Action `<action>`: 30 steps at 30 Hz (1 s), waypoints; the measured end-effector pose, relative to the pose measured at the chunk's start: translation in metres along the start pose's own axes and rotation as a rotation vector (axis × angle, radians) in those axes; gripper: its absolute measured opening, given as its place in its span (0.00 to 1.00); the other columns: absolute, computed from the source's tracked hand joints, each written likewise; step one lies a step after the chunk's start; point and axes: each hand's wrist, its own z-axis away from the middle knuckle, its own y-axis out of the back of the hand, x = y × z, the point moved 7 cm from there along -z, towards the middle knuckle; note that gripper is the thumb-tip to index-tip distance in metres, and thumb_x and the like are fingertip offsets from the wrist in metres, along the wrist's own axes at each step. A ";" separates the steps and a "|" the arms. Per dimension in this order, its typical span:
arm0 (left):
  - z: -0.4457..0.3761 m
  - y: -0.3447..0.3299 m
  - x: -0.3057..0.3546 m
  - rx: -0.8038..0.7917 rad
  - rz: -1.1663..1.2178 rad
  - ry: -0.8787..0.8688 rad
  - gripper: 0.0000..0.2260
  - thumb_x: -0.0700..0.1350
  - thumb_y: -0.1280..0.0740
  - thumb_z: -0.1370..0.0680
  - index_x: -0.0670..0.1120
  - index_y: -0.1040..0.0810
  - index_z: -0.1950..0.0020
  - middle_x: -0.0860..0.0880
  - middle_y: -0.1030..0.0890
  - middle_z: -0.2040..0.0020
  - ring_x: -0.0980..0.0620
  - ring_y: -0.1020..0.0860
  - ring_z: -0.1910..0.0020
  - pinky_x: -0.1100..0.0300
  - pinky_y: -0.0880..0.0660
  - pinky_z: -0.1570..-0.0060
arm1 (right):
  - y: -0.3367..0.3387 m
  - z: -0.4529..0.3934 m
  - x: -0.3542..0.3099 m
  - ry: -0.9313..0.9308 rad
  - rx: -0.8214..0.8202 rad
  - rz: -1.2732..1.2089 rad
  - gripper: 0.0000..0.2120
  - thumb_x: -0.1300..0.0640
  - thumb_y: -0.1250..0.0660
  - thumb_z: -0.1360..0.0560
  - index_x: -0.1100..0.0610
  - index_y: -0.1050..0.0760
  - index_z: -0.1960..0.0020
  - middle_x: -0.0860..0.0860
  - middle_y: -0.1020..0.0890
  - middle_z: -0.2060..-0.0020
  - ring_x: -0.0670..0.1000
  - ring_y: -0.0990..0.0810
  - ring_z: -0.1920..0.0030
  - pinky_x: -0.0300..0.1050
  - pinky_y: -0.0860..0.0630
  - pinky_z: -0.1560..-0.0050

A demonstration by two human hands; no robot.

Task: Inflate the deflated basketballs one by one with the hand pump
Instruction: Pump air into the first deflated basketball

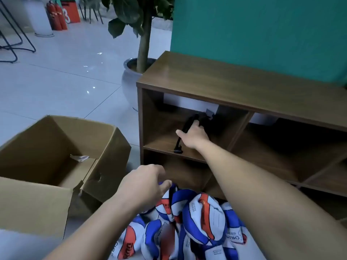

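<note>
shelf [234,85]: black pump [185,128] in upper-left compartment | floor [62,81]: deflated balls [204,220], cardboard box [56,147]

**Print on balls and a red sign**

At six o'clock, among the pile of deflated basketballs [187,222], partial lettering only. On the ball at five o'clock [234,239], "CHILD" in blue on a white panel, cut off at the seam. On the ball at seven o'clock [129,244], white brand letters on an orange panel, seen sideways and too blurred to spell out. On the central ball [204,216], small grey print on the white panels, too fine to read. At eleven o'clock, far back, a white numeral "3" on a red-orange sign [70,12] just beside the red fire extinguishers [56,15]. Nothing else legible.
</note>
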 end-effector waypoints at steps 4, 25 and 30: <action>-0.009 -0.003 -0.002 -0.027 -0.003 -0.018 0.17 0.67 0.36 0.18 0.58 0.21 0.37 0.56 0.17 0.51 0.51 0.17 0.53 0.50 0.16 0.51 | -0.014 -0.013 -0.005 -0.077 0.009 0.127 0.53 0.34 0.28 0.23 0.56 0.53 0.14 0.62 0.34 0.21 0.66 0.27 0.27 0.58 0.24 0.34; -0.009 -0.002 0.000 -0.057 0.103 -0.042 0.21 0.68 0.30 0.21 0.59 0.19 0.33 0.57 0.16 0.42 0.54 0.18 0.47 0.54 0.17 0.46 | -0.012 0.030 0.022 -0.310 -0.104 -0.770 0.07 0.61 0.30 0.24 0.64 0.19 0.49 0.57 0.16 0.61 0.52 0.20 0.67 0.40 0.28 0.72; 0.029 0.020 0.034 -0.012 0.324 -0.085 0.27 0.77 0.28 0.30 0.62 0.22 0.39 0.62 0.19 0.46 0.63 0.21 0.47 0.64 0.23 0.49 | 0.019 0.135 0.037 -0.348 -0.130 -1.367 0.14 0.62 0.28 0.21 0.65 0.22 0.37 0.58 0.16 0.53 0.53 0.16 0.56 0.45 0.19 0.57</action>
